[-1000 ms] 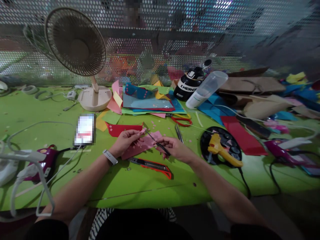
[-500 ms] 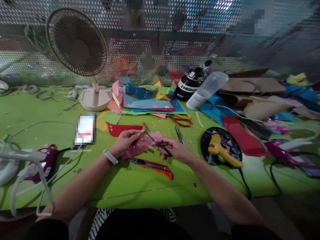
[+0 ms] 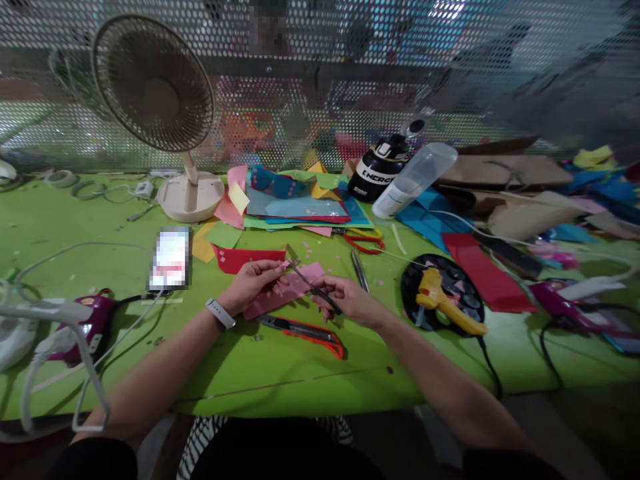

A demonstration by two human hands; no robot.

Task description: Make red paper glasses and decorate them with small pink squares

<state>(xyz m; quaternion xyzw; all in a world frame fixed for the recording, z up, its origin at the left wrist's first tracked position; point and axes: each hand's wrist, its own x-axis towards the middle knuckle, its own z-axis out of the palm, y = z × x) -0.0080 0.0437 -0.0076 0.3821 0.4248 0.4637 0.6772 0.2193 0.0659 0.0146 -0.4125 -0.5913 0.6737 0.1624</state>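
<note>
My left hand [image 3: 257,280], with a pale band on its wrist, pinches a small pink paper piece [image 3: 285,265] between thumb and fingertips. In my right hand [image 3: 345,298] is a dark, slim pair of scissors [image 3: 304,279], its tip pointing left at the pinched piece. Fingers partly cover the handles. Under both hands lies a larger pink paper sheet [image 3: 270,303]. A folded red paper strip [image 3: 250,258] stands just beyond my left hand. Nearer me rests an orange-and-black utility knife [image 3: 305,331]. A thin metal tool [image 3: 359,271] lies beyond my right hand.
A yellow glue gun [image 3: 443,303] sits on a black tray [image 3: 413,320] at right. Behind are stacked coloured papers [image 3: 295,205], a black bottle [image 3: 373,175] and a clear bottle [image 3: 417,180]. A fan [image 3: 193,197], a phone [image 3: 170,259] and cables occupy the left.
Both hands stay almost in place, the scissors' tip still at the small pink piece. Loose pink and yellow papers beside the fan have shifted and flapped.
</note>
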